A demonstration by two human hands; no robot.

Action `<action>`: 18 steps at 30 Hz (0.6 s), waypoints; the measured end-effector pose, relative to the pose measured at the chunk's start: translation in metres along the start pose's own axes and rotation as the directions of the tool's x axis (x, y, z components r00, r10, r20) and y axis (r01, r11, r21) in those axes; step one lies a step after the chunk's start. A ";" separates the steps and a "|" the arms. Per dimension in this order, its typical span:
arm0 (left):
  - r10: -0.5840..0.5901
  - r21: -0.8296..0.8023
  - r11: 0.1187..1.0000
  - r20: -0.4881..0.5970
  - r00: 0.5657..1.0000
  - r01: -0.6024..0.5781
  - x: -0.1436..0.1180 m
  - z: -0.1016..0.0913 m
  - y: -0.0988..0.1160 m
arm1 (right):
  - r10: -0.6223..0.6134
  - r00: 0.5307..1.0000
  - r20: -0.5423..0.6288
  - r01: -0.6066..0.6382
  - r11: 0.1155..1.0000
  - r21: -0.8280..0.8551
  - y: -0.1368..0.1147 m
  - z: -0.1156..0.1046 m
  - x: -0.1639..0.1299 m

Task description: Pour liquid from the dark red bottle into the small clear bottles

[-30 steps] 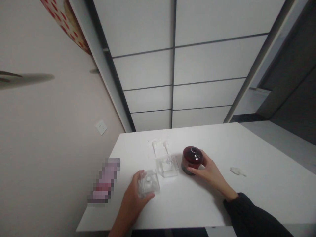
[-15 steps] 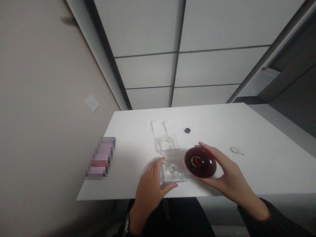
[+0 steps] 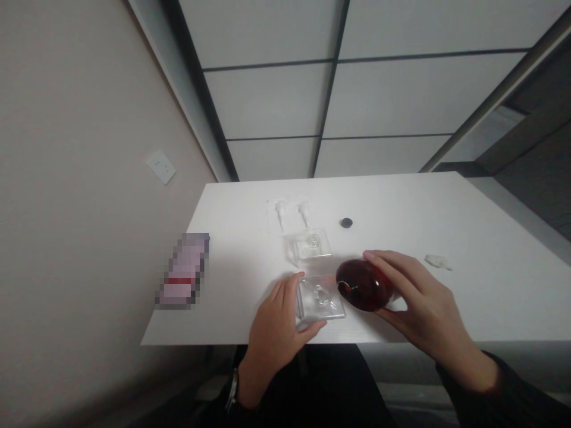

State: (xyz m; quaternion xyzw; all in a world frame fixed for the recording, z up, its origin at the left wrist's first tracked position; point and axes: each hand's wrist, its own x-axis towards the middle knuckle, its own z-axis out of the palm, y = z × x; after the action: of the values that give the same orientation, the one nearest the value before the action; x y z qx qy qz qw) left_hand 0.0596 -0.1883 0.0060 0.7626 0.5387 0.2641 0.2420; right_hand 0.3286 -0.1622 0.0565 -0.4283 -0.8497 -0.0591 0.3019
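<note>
Head view, right hand [image 3: 426,312] gripping tilted container [image 3: 361,288], left hand [image 3: 274,327] clasping bottle [image 3: 325,303]

R grip [image 3: 426,306] hides pt of red container [image 3: 360,285], pink item [image 3: 186,261] pixelated, dk disc [image 3: 347,223] too sm to ID.

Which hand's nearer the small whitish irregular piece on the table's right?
Right. The right hand, holding a glossy dark-red rounded container, is on the near side of the whitish piece; the left hand, around a clear square-topped bottle, is well to its left.
</note>
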 end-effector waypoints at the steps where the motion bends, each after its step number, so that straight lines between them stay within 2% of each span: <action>1: 0.003 0.004 1.000 0.000 1.000 -0.003 0.000 0.000 -0.001 | -0.012 1.000 0.004 0.012 1.000 -0.008 -0.001 -0.001 0.001; 18: -0.008 -0.025 1.000 0.008 1.000 0.008 -0.001 0.002 -0.001 | -0.060 0.998 0.027 0.062 0.994 -0.088 -0.002 -0.002 0.005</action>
State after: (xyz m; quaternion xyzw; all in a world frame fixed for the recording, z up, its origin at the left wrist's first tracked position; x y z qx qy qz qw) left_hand 0.0593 -0.1890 0.0038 0.7582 0.5375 0.2669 0.2547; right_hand 0.3259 -0.1607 0.0616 -0.4160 -0.8624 -0.1009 0.2702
